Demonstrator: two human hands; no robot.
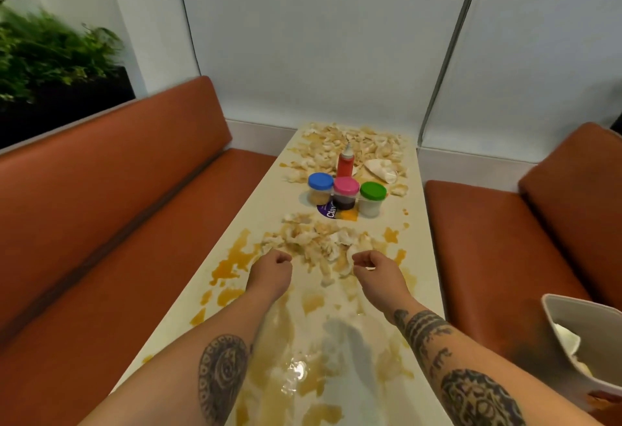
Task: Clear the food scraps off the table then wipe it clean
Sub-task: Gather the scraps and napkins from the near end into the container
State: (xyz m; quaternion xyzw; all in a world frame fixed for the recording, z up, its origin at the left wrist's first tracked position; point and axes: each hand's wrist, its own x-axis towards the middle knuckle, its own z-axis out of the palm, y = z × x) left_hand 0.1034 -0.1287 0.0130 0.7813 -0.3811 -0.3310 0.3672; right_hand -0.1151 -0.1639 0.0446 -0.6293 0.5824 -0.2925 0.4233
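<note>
Sauce-smeared cream worktop (269,203): my left hand (274,269) and right hand (373,265) curl beside pale crumbled food scraps (319,244); I cannot tell whether they grip any.

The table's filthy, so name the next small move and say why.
Probably scoop the near scrap pile together with both hands: the left hand and right hand flank it, fingers curled, and the white bin with scraps inside waits to the right.
</note>
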